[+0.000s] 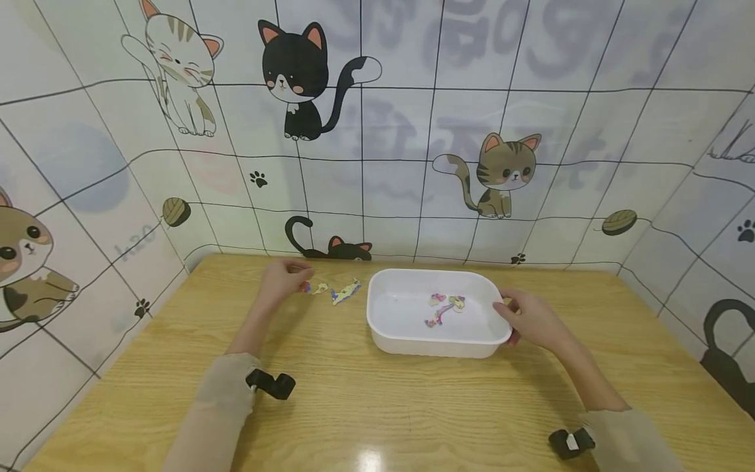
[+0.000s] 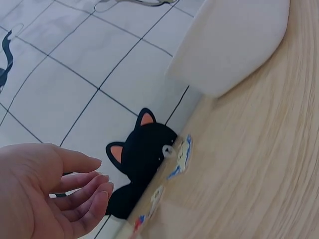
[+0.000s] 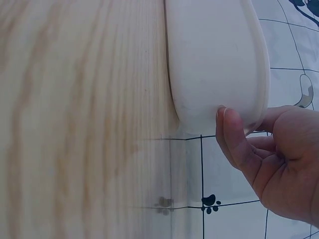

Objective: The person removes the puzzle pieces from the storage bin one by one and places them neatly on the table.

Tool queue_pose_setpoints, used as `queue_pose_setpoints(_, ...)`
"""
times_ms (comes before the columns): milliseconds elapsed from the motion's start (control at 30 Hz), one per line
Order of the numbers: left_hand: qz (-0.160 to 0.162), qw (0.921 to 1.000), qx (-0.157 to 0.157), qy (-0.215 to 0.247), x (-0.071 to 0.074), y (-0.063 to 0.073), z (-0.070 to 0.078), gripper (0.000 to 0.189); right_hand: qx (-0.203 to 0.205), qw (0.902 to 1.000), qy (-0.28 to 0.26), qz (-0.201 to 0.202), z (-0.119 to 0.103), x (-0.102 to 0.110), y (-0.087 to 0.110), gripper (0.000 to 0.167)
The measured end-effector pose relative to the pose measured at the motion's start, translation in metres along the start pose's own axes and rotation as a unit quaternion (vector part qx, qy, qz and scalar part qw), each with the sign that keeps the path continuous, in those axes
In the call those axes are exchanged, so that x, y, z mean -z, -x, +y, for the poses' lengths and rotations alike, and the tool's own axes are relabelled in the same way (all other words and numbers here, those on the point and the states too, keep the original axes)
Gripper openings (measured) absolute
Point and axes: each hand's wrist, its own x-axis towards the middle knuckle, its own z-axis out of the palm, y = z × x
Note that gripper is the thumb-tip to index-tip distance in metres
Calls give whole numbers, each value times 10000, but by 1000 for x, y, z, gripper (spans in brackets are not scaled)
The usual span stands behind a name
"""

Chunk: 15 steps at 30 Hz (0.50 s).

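Observation:
A white rectangular tub [image 1: 407,347] stands on the wooden table, right of centre. My right hand [image 1: 531,318] pinches its right rim, thumb over the edge; in the right wrist view the fingers [image 3: 237,137] press its outer wall. Inside the tub lie several thin pink, purple and yellow pieces [image 1: 438,318]. My left hand [image 1: 282,278] hovers at the table's back left, fingers loosely bent. Nothing shows between its thumb and fingers in the left wrist view. Beside it are a red-blue piece [image 1: 305,286], a pale yellow piece [image 1: 321,288] and a larger yellow-blue piece [image 1: 345,292].
Behind the wooden table [image 1: 377,406] rises a white wall covering [image 1: 401,131] with a line grid and cartoon cats. Similar covering closes off the left and right sides. Black wrist cameras [image 1: 271,384] sit on both sleeves.

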Motion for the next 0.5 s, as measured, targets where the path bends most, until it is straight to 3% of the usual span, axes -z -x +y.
queue_pose_setpoints(500,-641,9951,-741,-126,-39,19,39,19,-34,10000,9,-13,0,1,0,47)
